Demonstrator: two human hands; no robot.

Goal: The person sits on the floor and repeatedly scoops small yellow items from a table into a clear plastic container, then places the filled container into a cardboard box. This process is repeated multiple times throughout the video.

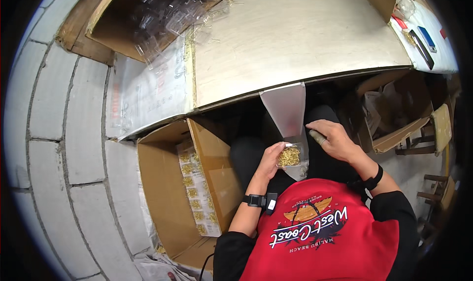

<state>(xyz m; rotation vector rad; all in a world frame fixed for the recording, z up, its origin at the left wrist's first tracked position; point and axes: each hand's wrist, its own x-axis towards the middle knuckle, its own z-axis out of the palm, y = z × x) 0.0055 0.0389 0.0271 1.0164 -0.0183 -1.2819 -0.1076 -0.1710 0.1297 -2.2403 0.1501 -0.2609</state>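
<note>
My left hand (pixel 270 162) holds a small clear plastic box (pixel 289 157) filled with thin golden pieces, over my lap just below the table edge. My right hand (pixel 335 139) is beside it to the right, fingers curled, touching the lower end of a grey translucent sheet or bag (pixel 287 108) that hangs from the table edge down to the box. Whether the right hand grips anything is hidden. Both wrists wear dark bands.
A pale wooden tabletop (pixel 295 39) lies ahead. An open cardboard box (pixel 162 192) on my left holds several filled clear boxes (pixel 197 192). Empty clear containers (pixel 167 15) fill a carton at back left. More cartons (pixel 389 118) stand on the right.
</note>
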